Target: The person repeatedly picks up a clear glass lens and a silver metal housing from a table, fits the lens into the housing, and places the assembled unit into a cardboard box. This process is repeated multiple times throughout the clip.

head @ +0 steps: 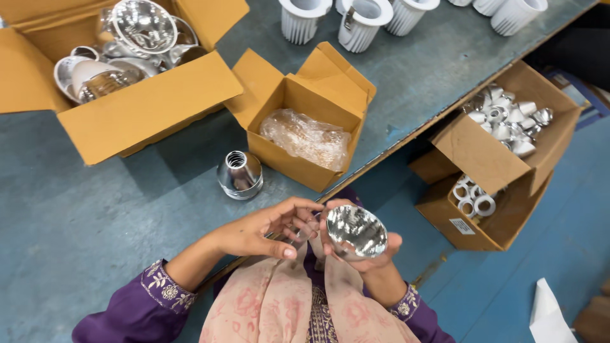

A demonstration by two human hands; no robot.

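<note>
My right hand (372,251) cups a shiny silver reflector bowl (356,230), its open faceted mouth facing up, just off the table's front edge. My left hand (270,228) hovers beside it with fingers curled and spread, its fingertips close to the bowl's left rim; whether it pinches something small I cannot tell. A second silver reflector (239,174) stands mouth-down on the blue-grey table (76,222), a short way beyond my left hand.
A large open cardboard box (136,108) of silver reflectors sits at the back left. A smaller open box (305,133) holds a clear plastic bag. White finned lamp housings (359,22) stand along the far edge. Two boxes of parts (495,159) rest on the floor at right.
</note>
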